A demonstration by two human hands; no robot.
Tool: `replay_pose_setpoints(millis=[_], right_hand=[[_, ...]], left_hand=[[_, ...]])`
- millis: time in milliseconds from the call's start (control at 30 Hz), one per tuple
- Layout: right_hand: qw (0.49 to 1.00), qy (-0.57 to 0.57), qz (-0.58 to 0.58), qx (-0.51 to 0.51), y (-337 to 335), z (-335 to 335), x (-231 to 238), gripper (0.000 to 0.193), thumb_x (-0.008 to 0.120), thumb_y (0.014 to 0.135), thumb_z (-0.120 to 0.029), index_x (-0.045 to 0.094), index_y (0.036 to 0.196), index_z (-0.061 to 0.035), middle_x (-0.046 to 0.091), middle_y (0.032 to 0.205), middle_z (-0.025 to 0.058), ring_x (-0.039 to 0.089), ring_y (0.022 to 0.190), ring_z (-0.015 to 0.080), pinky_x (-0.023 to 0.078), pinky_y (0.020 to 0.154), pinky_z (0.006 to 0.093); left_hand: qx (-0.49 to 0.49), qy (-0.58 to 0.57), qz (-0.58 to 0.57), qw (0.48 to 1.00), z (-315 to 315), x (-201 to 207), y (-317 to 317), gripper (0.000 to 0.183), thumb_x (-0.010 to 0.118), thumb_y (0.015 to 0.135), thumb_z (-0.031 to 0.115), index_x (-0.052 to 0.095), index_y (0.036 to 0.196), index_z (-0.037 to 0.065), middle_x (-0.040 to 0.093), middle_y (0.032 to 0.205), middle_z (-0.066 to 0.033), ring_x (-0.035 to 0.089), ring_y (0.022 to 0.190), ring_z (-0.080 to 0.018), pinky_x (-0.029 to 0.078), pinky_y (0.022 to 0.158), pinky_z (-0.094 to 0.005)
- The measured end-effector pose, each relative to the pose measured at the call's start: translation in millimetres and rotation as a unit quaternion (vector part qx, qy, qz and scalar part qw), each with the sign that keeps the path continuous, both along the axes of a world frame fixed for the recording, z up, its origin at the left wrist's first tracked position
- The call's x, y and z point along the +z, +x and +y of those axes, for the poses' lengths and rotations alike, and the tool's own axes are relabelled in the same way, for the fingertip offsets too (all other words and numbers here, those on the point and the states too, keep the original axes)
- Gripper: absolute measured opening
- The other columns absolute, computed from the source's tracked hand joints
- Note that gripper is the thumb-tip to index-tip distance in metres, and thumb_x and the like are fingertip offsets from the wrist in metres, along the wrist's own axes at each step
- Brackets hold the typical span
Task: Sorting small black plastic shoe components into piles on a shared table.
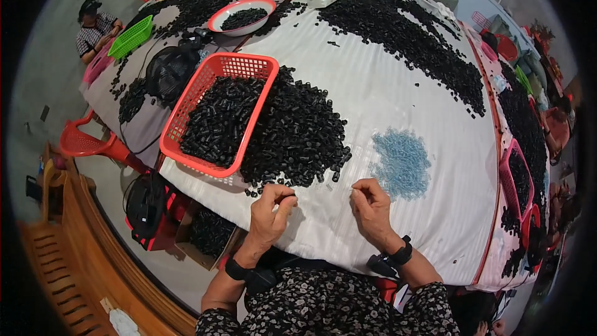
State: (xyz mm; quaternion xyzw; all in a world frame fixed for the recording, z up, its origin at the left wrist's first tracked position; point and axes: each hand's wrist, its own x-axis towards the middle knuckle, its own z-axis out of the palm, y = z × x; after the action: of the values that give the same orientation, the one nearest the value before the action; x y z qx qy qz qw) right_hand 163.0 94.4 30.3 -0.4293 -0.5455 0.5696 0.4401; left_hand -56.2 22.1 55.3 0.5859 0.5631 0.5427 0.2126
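You are wearing the one camera on your head, and it is looking down at the table (398, 93) in front of you. Your left hand (272, 211) and right hand (371, 208) are sitting close below it, coming up from the bottom edge. Past your fingers, the table is stretching far away. The round lens is bending the edges.

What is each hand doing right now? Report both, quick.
Left hand: fingers pinched shut on a small black piece at the edge of the black pile.
Right hand: fingers curled in a pinch; what they hold cannot be told.
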Motion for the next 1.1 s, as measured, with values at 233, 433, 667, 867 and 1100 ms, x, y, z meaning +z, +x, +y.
replay_pose_setpoints(millis=[233,433,667,867,1100], right_hand=[[0.988,0.006,0.034,0.152,-30,-9,42,0.010,0.054,0.088,-0.001,0.056,0.098,-0.0010,0.054,0.084,0.0005,0.051,0.064,0.0041,0.043,0.056,0.0195],[0.988,-0.065,0.039,0.136,-35,-16,40,0.010,0.056,0.088,-0.002,0.056,0.097,-0.0014,0.055,0.079,-0.0002,0.052,0.061,0.0032,0.042,0.052,0.0184],[0.984,-0.064,0.040,0.160,-31,-21,38,0.008,0.056,0.089,-0.006,0.056,0.096,-0.0017,0.055,0.078,-0.0006,0.051,0.060,0.0021,0.041,0.050,0.0172],[0.982,-0.085,0.037,0.164,-29,-22,36,0.008,0.057,0.089,-0.008,0.057,0.095,-0.0019,0.055,0.079,-0.0019,0.049,0.061,0.0017,0.039,0.052,0.0172],[0.976,0.058,-0.051,0.204,-28,-20,33,0.008,0.057,0.087,-0.004,0.055,0.094,-0.0011,0.054,0.091,0.0050,0.051,0.077,0.0096,0.043,0.066,0.0245]], left_hand=[[-0.116,-0.143,-0.395,0.900,-6,-6,13,0.016,0.052,0.094,0.010,0.057,0.103,-0.003,0.063,0.086,-0.0087,0.058,0.069,-0.0101,0.050,0.065,-0.0233],[-0.130,-0.166,-0.468,0.858,-7,2,21,0.016,0.053,0.092,0.006,0.057,0.104,-0.004,0.064,0.086,-0.0091,0.060,0.072,-0.0108,0.051,0.068,-0.0240],[-0.143,-0.199,-0.506,0.827,-12,-11,23,0.016,0.055,0.090,0.004,0.056,0.104,-0.004,0.063,0.082,-0.0082,0.059,0.067,-0.0104,0.051,0.064,-0.0229],[-0.149,-0.201,-0.514,0.820,-11,-12,27,0.017,0.058,0.087,0.002,0.055,0.103,-0.003,0.062,0.080,-0.0073,0.059,0.067,-0.0101,0.050,0.063,-0.0227],[-0.130,-0.191,-0.507,0.831,-11,-16,27,0.019,0.062,0.085,0.000,0.055,0.102,-0.003,0.061,0.079,-0.0057,0.058,0.069,-0.0083,0.049,0.064,-0.0208]])
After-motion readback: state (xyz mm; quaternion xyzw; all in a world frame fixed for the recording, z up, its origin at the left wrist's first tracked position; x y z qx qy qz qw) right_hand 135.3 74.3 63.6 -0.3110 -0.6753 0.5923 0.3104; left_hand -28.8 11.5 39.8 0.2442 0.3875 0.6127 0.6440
